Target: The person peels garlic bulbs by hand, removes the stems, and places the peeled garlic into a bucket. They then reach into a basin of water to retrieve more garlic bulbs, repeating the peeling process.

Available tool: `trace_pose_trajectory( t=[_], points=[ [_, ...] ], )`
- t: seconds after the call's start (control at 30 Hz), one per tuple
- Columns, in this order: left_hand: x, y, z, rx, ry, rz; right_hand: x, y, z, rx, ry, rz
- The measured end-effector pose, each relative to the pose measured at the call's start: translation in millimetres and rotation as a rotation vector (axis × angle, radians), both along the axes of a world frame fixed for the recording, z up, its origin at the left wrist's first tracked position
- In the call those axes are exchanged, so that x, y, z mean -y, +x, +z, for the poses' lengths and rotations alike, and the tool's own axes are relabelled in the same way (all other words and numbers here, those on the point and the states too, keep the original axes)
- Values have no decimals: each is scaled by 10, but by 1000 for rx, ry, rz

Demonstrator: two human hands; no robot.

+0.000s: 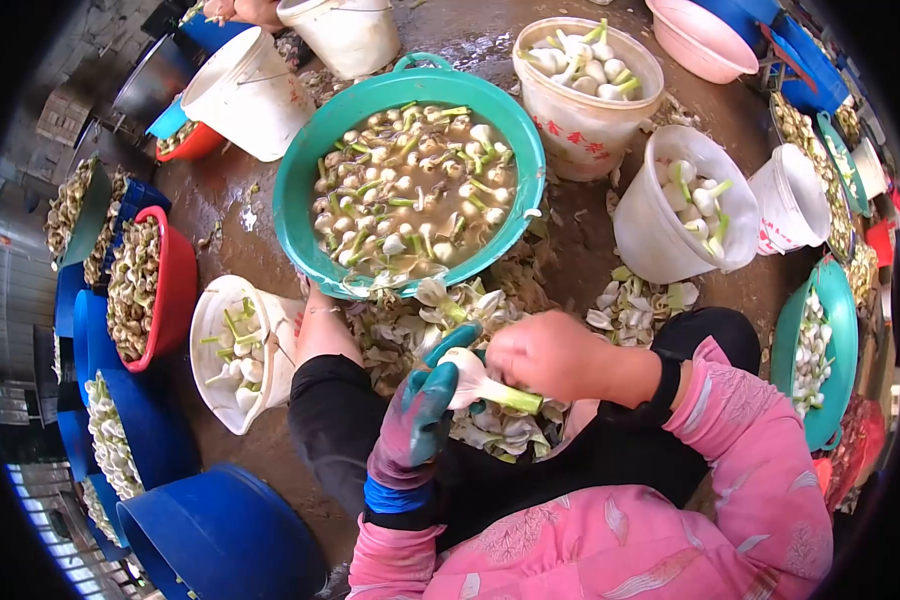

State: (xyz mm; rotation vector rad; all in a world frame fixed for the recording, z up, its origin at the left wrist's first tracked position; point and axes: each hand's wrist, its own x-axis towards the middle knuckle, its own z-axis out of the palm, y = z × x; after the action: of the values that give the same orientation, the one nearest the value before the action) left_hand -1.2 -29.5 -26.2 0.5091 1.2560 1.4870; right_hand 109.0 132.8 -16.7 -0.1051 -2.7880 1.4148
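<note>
Here we have the pale, round, green-stemmed garlic bulb (464, 374) right before us, teal-and-pink-gloved left hand (425, 402) wrapped round it, likely for steadiness; bare right hand (548, 352) is curled close, its grip hidden. The round green plastic tub (295, 200) stands beyond, presumably for easy reach.

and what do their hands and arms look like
The left hand wears a glove, teal at the fingers, pinkish toward the wrist, with a blue band and black cuff below. The right hand is bare, with a black wristband. Both sleeves are pink, the right leaf-patterned.
</note>
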Motion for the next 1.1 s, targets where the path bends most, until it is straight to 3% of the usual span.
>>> trace_pose_trajectory(
  t=[0.07, 0.1, 0.13, 0.2, 0.27, 0.3, 0.33, 0.47, 0.63, 0.7, 0.73, 0.8, 0.83, 0.9, 0.93, 1.0, 1.03, 1.1],
  points=[
    [-30, 77, 56, 233, 134, -36, -115, 70, -10, -111, -193, -356],
    [-28, 121, 24, 342, 158, -66, -206, 82, -5, 35, -395, -539],
    [-41, 151, 32, 332, 157, -73, -319, 85, -9, -2, -711, -575],
    [-68, 202, 53, 358, 166, -72, -373, 163, 42, -3, -538, -635],
    [-86, 225, 74, 335, 186, -48, -192, 244, 224, 317, -238, -329],
    [-85, 240, 132, 117, 86, -15, -61, 271, 240, 296, -269, -276],
    [-70, 262, 161, -96, -17, 22, 4, 264, 206, 45, -81, -125],
    [-42, 346, 240, -373, -57, 18, 139, 323, 125, 43, -2, -39],
    [-10, 373, 303, -310, -65, -11, 175, 348, 147, -7, -3, -13],
    [25, 342, 221, -213, 12, -13, 244, 351, 108, 23, 140, -57],
    [42, 327, 232, -236, -2, -40, 241, 354, 75, 9, 132, -34],
    [49, 370, 119, -331, 55, 27, 174, 362, -19, -99, 350, 117],
    [52, 356, 72, -491, 40, -2, 166, 341, -35, -127, 342, 148],
    [65, 355, -2, -775, 38, -28, 165, 349, 6, 14, 276, -84],
    [40, 367, 24, -660, 28, -21, 201, 347, 20, 4, 282, -59],
    [-31, 395, 1, -709, 34, 35, 274, 358, 33, -57, 464, -215],
    [-39, 375, 89, -507, -138, 6, 275, 322, 37, -209, 395, -205],
    [-49, 313, 175, -604, -136, -1, 312, 324, 43, -158, 385, -215]
  ],
)
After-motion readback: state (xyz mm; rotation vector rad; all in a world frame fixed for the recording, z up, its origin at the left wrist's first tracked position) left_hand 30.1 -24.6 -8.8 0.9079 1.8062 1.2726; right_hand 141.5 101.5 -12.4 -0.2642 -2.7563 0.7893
